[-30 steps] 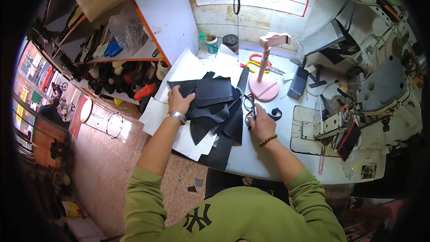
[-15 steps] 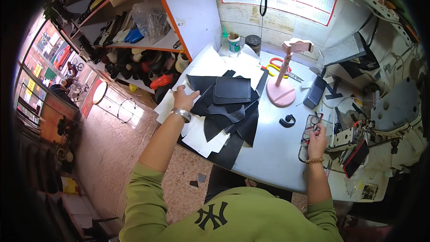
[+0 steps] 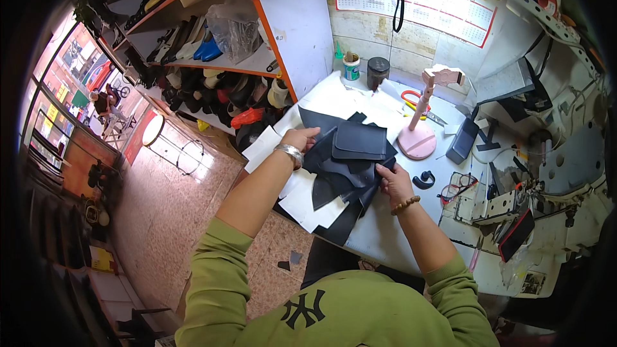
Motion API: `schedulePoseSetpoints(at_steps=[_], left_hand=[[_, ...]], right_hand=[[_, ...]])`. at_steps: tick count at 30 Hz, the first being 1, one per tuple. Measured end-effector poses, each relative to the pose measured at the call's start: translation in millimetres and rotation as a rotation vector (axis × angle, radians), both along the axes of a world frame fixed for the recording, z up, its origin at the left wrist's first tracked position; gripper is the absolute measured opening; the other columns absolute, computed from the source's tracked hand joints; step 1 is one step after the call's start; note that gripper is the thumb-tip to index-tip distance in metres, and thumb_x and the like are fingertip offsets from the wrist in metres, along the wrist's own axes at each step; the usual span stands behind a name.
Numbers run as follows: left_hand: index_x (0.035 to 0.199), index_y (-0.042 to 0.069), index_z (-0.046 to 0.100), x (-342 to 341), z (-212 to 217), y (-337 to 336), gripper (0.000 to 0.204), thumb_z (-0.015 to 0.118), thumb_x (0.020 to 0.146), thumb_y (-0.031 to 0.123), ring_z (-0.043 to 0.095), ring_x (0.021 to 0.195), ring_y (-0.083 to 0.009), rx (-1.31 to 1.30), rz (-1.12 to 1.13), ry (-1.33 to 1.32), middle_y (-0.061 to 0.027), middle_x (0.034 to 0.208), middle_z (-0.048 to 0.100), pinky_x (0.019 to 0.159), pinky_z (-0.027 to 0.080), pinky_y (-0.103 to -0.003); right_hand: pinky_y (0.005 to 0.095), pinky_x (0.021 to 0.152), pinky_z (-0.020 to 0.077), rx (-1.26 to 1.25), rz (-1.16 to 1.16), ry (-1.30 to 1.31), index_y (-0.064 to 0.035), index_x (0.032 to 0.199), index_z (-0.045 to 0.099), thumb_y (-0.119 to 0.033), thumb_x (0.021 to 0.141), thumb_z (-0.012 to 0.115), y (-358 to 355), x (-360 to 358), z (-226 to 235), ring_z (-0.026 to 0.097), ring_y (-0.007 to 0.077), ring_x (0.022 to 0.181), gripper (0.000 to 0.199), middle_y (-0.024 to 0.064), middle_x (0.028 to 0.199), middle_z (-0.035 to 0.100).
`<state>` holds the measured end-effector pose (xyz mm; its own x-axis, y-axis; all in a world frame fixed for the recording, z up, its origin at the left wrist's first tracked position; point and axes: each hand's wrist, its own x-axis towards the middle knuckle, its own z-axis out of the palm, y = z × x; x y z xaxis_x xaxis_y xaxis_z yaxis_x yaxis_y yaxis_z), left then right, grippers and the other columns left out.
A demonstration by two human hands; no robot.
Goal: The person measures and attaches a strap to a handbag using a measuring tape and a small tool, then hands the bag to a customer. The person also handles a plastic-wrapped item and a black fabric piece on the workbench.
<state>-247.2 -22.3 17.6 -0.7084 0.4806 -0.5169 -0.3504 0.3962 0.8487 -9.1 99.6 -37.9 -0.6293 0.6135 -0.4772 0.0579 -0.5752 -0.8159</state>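
Black leather-like pieces (image 3: 331, 177) lie in an overlapping pile on the left part of the desk (image 3: 379, 234), directly in front of the person. On top sits a rounded, flap-shaped black piece (image 3: 360, 140) with a stitched-looking edge. White sheets (image 3: 321, 99) spread beneath the pile and stick out on its left, behind it and toward the near edge.

The two hands flank the pile. The left hand (image 3: 302, 140), with a silver band (image 3: 291, 153) at its wrist, is at the pile's left edge, fingers loosely curled and thumb a little apart; whether it grips a layer cannot be told. The right hand (image 3: 396, 182), a beaded bracelet (image 3: 405, 205) behind it, is nearly closed, pinching the right edge of the black pieces between thumb and fingers.

Behind and to the right of the pile stands a pink stand (image 3: 416, 141), near red-and-yellow-handled scissors (image 3: 411, 99). A black hook-shaped device (image 3: 423, 180) lies just beside the right hand, with folded-looking glasses (image 3: 457, 187) farther right, near the sewing machine (image 3: 565, 154). A dark jar (image 3: 378, 72) stands at the wall.
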Motion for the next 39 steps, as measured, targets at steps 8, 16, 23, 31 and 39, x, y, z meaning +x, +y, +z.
schedulePoseSetpoints(at_steps=[8,16,23,31,39], left_hand=[[0.105,-0.005,0.056,51.6,-12.6,12.5,0.049,0.077,0.072,0.024,0.065,0.088,-0.0257,-0.17,-0.592,0.67,-0.0176,0.1,0.065,0.077,0.051,-0.035],[0.115,-0.007,0.047,117.2,-25.7,30.7,0.049,0.068,0.071,0.001,0.062,0.086,-0.0218,0.221,-0.357,0.339,-0.0154,0.097,0.063,0.077,0.051,-0.032],[0.107,-0.01,0.056,190.6,-74.1,24.4,0.041,0.069,0.075,0.012,0.065,0.086,-0.0215,0.315,-0.22,0.111,-0.0138,0.1,0.067,0.078,0.051,-0.032],[0.137,0.001,0.027,251.3,-48.8,-2.7,0.071,0.065,0.079,0.016,0.044,0.115,-0.0432,0.156,-0.72,0.723,-0.0303,0.129,0.042,0.1,0.035,-0.043],[0.127,0.003,0.047,179.0,-14.5,-71.7,0.067,0.073,0.066,0.01,0.042,0.119,-0.0378,-0.055,-0.309,1.332,-0.0193,0.128,0.046,0.101,0.032,-0.044]], right_hand=[[0.0362,0.084,0.0519,-0.177,-0.191,0.314,-0.0027,0.117,0.051,-0.008,0.087,0.056,-0.8,8.3,-19.7,0.062,0.0232,0.095,0.032,0.0103,0.107,0.062],[0.0444,0.104,0.0375,-0.538,-0.08,0.727,-0.0036,0.127,0.05,-0.034,0.094,0.052,6.3,64.3,-14.9,0.053,0.0287,0.117,0.045,0.0124,0.127,0.056],[0.0369,0.09,0.05,-0.275,-0.149,0.499,-0.0042,0.128,0.044,-0.006,0.087,0.058,-1.5,111.2,-1.2,0.061,0.0223,0.101,0.043,0.0085,0.116,0.059],[0.0366,0.085,0.0519,0.037,-0.309,0.178,0.001,0.122,0.049,0.004,0.08,0.057,-8.4,145.6,-21.9,0.062,0.0234,0.097,0.042,0.0107,0.111,0.061],[0.037,0.086,0.0516,0.011,-0.369,0.148,0.0037,0.119,0.051,0.009,0.08,0.054,-1.7,154.6,-30.0,0.062,0.0247,0.096,0.04,0.0133,0.111,0.062]])
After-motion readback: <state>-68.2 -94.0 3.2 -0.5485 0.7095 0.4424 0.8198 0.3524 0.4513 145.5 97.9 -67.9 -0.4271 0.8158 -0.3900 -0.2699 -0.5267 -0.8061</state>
